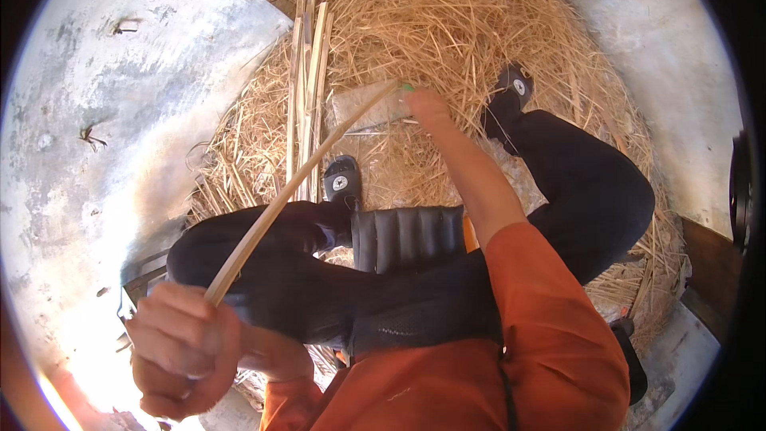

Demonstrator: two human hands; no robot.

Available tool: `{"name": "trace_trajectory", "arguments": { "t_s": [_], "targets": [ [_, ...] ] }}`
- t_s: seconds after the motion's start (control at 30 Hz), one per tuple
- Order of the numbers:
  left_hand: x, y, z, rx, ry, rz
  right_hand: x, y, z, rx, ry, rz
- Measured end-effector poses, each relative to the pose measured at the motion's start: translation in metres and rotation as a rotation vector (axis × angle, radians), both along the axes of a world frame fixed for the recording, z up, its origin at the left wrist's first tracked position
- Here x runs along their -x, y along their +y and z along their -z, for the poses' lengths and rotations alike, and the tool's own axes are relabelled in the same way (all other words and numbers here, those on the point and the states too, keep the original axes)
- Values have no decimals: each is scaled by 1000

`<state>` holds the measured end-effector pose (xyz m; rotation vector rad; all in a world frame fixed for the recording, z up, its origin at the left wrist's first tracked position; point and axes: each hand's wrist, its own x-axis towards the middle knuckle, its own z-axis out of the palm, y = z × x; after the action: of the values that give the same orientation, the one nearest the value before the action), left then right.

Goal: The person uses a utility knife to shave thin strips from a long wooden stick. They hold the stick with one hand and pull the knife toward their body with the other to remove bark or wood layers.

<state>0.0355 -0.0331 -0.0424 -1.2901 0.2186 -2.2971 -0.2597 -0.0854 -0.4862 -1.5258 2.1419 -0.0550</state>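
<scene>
The left hand [182, 345] is closed around a wooden strip [269, 218] — the right hand [429, 108] is curled near its far end — its hold I cannot tell.

An orange top [423, 387] is worn at the bottom centre of the frame, marked by a small pale streak and edged by a thin dark line. The right forearm is left bare below the orange right sleeve [550, 311]; the left hand [179, 351] and right hand [428, 108] are seen bare. The legs are covered by black trousers [590, 183], and dark open sandals [341, 179] are worn, each stamped with a round white emblem.
</scene>
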Motion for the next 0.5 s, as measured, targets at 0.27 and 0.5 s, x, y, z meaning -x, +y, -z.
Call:
{"name": "trace_trajectory", "arguments": {
  "t_s": [0.27, 0.5],
  "targets": [
    [-37, 3, 0, -778, 580, 781, 9, 6, 5, -90, 45, -6],
    [4, -40, -5, 1133, -583, -970, 49, -13, -168, -399, -394, 176]
  ]
}}
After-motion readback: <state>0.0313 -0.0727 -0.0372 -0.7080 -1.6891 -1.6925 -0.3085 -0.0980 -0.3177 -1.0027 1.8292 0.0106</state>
